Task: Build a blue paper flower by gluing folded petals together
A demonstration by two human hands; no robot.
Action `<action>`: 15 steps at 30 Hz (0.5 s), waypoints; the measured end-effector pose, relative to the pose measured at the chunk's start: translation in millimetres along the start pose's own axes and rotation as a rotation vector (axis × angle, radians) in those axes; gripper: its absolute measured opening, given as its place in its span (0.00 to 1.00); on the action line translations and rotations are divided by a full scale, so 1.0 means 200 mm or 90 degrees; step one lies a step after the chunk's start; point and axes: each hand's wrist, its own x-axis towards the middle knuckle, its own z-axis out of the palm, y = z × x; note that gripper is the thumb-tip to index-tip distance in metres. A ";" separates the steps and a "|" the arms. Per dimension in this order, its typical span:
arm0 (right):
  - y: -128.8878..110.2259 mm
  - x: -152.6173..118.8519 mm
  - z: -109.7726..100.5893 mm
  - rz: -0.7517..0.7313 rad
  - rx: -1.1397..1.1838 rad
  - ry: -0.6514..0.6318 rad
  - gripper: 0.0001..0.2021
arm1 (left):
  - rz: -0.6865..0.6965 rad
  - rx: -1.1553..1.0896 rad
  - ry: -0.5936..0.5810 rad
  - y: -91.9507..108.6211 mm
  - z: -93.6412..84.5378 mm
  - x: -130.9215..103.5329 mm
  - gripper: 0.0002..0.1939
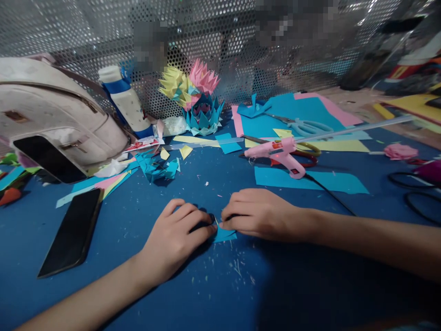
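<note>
Phone [70, 232] lying lower left on the blue bench [310, 285]. Left hand [175, 236] and right hand [257, 214] at centre frame, fingertips pinched together on small blue paper piece [223, 235], pressed flat. Pink glue gun [280, 154] upper right.

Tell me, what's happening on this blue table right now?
A person presses a small blue paper piece flat on the blue table, left hand and right hand meeting fingertip to fingertip over it. Beyond lie a pink glue gun, scissors, coloured paper sheets and a folded paper flower. A phone lies to the left.
</note>
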 end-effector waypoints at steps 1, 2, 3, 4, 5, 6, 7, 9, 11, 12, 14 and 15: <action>0.00 0.00 0.00 -0.011 -0.020 -0.004 0.10 | 0.001 0.007 -0.004 0.00 0.00 0.00 0.12; 0.00 0.00 -0.01 -0.024 -0.039 -0.012 0.10 | 0.004 0.014 -0.005 0.00 0.00 -0.01 0.12; 0.00 0.00 -0.01 -0.040 -0.057 -0.021 0.10 | 0.008 0.020 -0.006 -0.01 0.00 -0.01 0.11; 0.00 0.00 -0.01 -0.053 -0.073 -0.031 0.10 | 0.014 0.026 -0.007 -0.01 0.00 -0.01 0.11; -0.01 0.00 -0.02 -0.062 -0.084 -0.037 0.11 | 0.021 0.032 -0.007 -0.01 0.00 -0.01 0.12; -0.01 0.00 -0.02 -0.068 -0.093 -0.041 0.12 | 0.030 0.039 -0.006 -0.01 0.00 -0.01 0.12; -0.01 0.00 -0.02 -0.073 -0.101 -0.046 0.13 | 0.039 0.046 -0.005 -0.01 -0.01 0.00 0.12; -0.02 0.00 -0.03 -0.078 -0.108 -0.061 0.15 | 0.055 0.064 0.001 -0.01 -0.01 0.00 0.14; -0.02 0.00 -0.04 -0.085 -0.104 -0.073 0.17 | 0.070 0.081 0.009 0.00 -0.02 0.01 0.14; -0.03 0.00 -0.04 -0.091 -0.099 -0.076 0.18 | 0.077 0.089 0.014 0.00 -0.02 0.02 0.14; -0.03 0.00 -0.05 -0.102 -0.091 -0.073 0.20 | 0.091 0.097 0.026 0.00 -0.02 0.02 0.14; -0.03 0.00 -0.05 -0.108 -0.091 -0.069 0.20 | 0.098 0.097 0.032 0.00 -0.02 0.03 0.14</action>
